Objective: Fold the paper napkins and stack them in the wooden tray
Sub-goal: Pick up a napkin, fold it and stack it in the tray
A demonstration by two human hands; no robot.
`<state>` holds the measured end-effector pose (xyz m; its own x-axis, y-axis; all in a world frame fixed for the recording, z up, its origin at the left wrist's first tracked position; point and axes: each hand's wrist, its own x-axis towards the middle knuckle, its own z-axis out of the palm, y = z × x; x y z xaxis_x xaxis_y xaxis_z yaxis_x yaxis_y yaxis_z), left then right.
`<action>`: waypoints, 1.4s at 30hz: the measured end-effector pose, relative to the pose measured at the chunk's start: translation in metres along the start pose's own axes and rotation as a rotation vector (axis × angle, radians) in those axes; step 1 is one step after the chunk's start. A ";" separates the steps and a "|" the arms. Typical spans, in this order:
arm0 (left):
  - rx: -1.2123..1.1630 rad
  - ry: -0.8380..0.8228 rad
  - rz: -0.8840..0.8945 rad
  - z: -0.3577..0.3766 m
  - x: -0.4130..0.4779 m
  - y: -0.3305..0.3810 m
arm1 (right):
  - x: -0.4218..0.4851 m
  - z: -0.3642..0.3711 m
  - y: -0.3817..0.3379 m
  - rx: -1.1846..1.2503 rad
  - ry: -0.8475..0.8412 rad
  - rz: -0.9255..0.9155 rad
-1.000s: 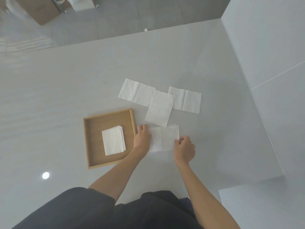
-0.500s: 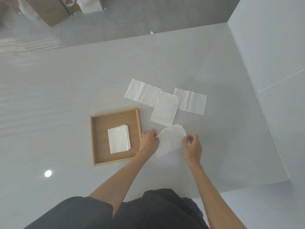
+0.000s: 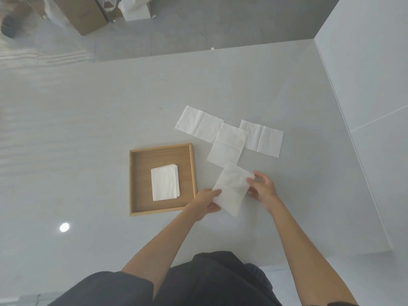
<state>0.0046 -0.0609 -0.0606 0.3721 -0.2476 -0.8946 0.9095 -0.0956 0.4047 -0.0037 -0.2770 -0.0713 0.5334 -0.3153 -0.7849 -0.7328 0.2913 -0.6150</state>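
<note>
A white paper napkin (image 3: 231, 187) is held just right of the wooden tray (image 3: 192, 171), lifted and turned at an angle. My left hand (image 3: 206, 203) pinches its lower left edge. My right hand (image 3: 262, 188) pinches its right edge. Inside the tray lies a small stack of folded napkins (image 3: 165, 184). Three unfolded napkins lie flat beyond my hands: a left one (image 3: 198, 123), a middle one (image 3: 228, 146) overlapping both others, and a right one (image 3: 262, 138).
The white table (image 3: 88, 129) ends at a far edge, with grey floor and a cardboard box (image 3: 81, 14) beyond. A white wall (image 3: 375, 85) borders the table on the right. A lamp reflection (image 3: 64, 227) shines near the left front.
The napkin lay flat under both hands a second ago. It has since been lifted, its right side brought over, and it now hangs angled between my hands.
</note>
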 end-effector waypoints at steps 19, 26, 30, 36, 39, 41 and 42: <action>-0.517 -0.033 0.161 -0.002 -0.028 -0.011 | -0.008 0.014 -0.030 -0.018 -0.239 -0.147; -0.752 -0.168 0.253 0.003 -0.055 0.003 | -0.040 0.031 -0.097 -0.162 -0.497 -0.335; -0.868 -0.228 0.318 0.000 -0.067 0.016 | -0.067 0.041 -0.120 -0.363 -0.530 -0.534; -0.925 -0.246 0.361 -0.001 -0.077 0.029 | -0.090 0.044 -0.119 -0.609 -0.619 -0.735; -0.955 -0.215 0.345 -0.001 -0.077 0.030 | -0.090 0.041 -0.111 -0.761 -0.623 -0.816; -0.971 -0.202 0.332 0.000 -0.076 0.031 | -0.089 0.039 -0.107 -0.822 -0.612 -0.852; -0.972 -0.201 0.333 0.000 -0.076 0.031 | -0.089 0.039 -0.104 -0.842 -0.604 -0.862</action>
<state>0.0045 -0.0446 0.0202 0.6745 -0.2829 -0.6820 0.5571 0.8011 0.2187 0.0415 -0.2444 0.0600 0.8935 0.3920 -0.2191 0.0093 -0.5039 -0.8637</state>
